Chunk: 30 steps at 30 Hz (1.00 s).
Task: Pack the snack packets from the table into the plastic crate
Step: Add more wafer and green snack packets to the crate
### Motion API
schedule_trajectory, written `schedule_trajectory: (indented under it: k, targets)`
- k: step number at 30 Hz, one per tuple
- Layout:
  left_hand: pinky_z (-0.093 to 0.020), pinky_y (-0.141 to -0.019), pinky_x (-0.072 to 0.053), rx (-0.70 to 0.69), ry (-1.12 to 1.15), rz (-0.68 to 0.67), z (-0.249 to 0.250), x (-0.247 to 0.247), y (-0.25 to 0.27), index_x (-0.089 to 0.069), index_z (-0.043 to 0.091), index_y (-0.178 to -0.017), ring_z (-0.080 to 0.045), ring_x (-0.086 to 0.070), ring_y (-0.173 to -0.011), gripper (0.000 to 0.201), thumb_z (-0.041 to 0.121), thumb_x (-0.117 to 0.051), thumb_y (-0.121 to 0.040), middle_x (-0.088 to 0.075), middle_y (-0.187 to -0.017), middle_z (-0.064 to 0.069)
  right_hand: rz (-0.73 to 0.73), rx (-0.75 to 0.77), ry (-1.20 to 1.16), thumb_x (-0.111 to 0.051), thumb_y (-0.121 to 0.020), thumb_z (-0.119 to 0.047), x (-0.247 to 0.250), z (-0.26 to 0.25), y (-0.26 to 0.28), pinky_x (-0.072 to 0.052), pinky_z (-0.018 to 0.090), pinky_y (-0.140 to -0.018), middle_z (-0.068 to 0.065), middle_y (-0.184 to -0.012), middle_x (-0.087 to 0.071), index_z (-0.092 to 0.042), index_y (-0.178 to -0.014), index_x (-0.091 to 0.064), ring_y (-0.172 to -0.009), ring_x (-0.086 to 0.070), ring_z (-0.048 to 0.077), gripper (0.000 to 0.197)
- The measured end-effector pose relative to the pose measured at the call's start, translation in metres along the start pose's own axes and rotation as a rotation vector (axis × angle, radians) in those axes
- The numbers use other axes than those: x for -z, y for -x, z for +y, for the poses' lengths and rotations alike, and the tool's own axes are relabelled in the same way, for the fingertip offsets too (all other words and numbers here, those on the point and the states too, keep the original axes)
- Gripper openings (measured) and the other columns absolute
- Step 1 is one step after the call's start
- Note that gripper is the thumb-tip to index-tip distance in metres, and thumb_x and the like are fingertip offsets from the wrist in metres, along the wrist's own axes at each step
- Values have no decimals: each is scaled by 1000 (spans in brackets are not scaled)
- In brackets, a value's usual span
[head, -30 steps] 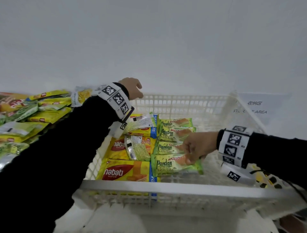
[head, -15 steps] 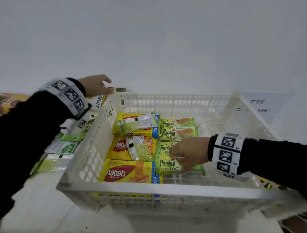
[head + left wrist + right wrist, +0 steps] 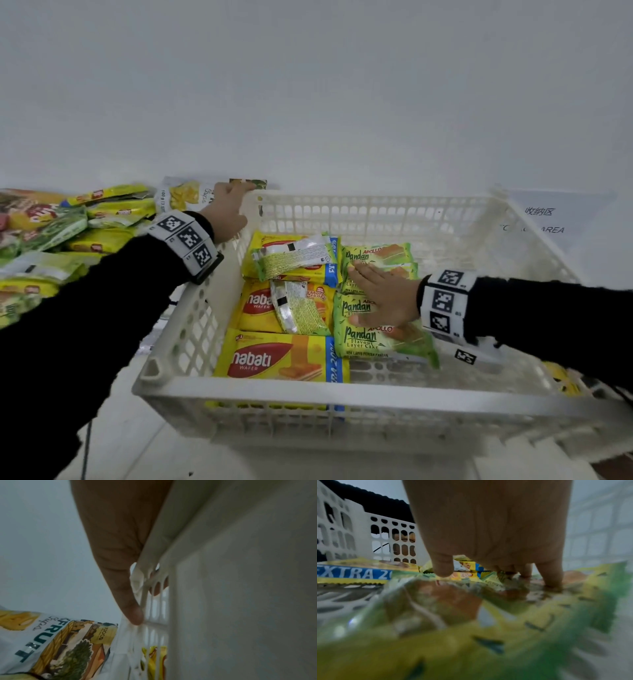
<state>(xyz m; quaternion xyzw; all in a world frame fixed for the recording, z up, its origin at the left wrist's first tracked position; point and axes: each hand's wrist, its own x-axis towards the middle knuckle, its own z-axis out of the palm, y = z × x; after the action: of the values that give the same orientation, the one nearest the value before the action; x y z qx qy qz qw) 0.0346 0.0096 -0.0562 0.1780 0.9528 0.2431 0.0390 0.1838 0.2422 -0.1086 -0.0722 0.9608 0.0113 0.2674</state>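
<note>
The white plastic crate [image 3: 342, 394] sits on the table, and everything here is placed against it. The left hand [image 3: 229, 212] grips the crate's far left corner: the thumb lies down the outside of the wall while the other fingers curl over the rim to the inside, seen through the slots in the left wrist view. Just outside that corner lies a white fruit chip bag [image 3: 186, 195], and further out from the crate's left wall is a heap of yellow and green snack packets [image 3: 68, 240]. Inside the crate, along its left side, lie yellow wafer packets [image 3: 274, 356], with two packets turned silver side up [image 3: 298, 310] on top of them. Beside these, toward the crate's middle, is a row of green cake packets [image 3: 363, 339]. The right hand [image 3: 383, 299] rests flat on this row, fingers straight and spread, the fingertips pressing the wrappers and grasping nothing. A paper sign [image 3: 544, 219] lies beyond the crate's far right corner.
</note>
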Motion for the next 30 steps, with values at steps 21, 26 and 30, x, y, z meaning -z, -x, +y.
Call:
schedule_trajectory:
  k: [21, 26, 30]
  targets:
    - [-31, -87, -44, 7, 53, -6, -7, -2, -1, -27, 20, -143, -33, -52, -108, 57, 0, -38, -91, -16, -145, -13, 283, 197, 234, -57, -90, -23, 76, -62, -49, -49, 38, -87, 5, -131, -48, -19, -133, -39, -112, -53, 26, 47]
    - [-25, -76, -40, 14, 84, 9, -5, -3, 0, -28, 20, -143, -26, -49, -93, 57, -1, -38, -91, -16, -146, -12, 392, 215, 47, -48, -92, -8, 91, -51, -28, -43, 27, -84, 6, -113, -63, -12, -118, -58, -97, -58, 19, 28]
    - [-27, -73, -41, 27, 78, 17, -5, -3, 0, -29, 21, -142, -23, -48, -86, 56, -1, -37, -91, -16, -146, -12, 196, 279, -210, -47, -87, 4, 100, -22, 13, -42, 16, -61, 2, -91, -58, -16, -99, -56, -56, -51, -6, 25]
